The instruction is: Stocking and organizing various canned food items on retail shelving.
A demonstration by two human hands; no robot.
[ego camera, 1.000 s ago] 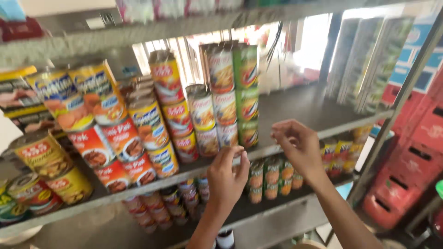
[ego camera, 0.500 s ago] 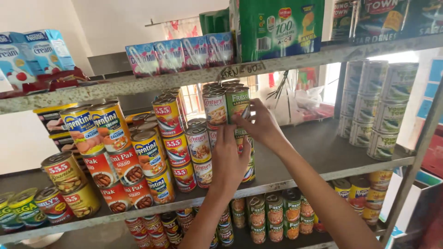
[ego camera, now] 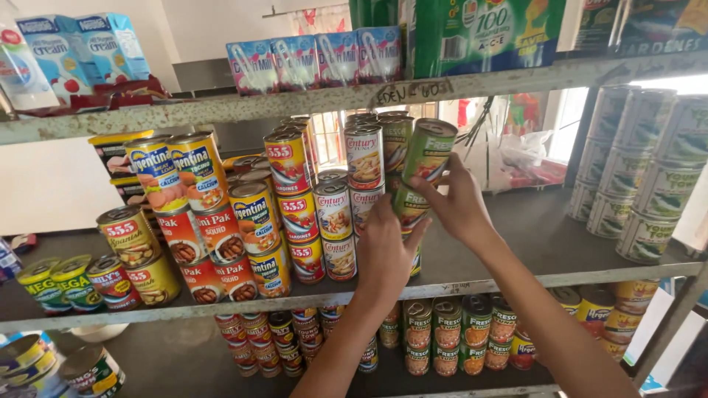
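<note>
A green can (ego camera: 430,152) is tilted at the top of a stack of green cans on the middle shelf (ego camera: 516,276). My right hand (ego camera: 461,205) grips it from the right and below. My left hand (ego camera: 385,247) presses against the green can (ego camera: 408,208) beneath it, steadying the stack. Next to them stand stacked cans with red and white labels (ego camera: 365,157), and red sardine cans (ego camera: 287,163) further left.
Yellow-labelled cans (ego camera: 177,171) and red squid cans fill the shelf's left side. Large pale cans (ego camera: 649,177) are stacked at the right. Cartons (ego camera: 317,60) and green boxes sit on the top shelf. More small cans (ego camera: 450,335) line the lower shelf.
The view has tilted upward. My right hand rose from the shelf edge up to the top of the green stack and now tilts the top can; my left hand rose to the stack.
</note>
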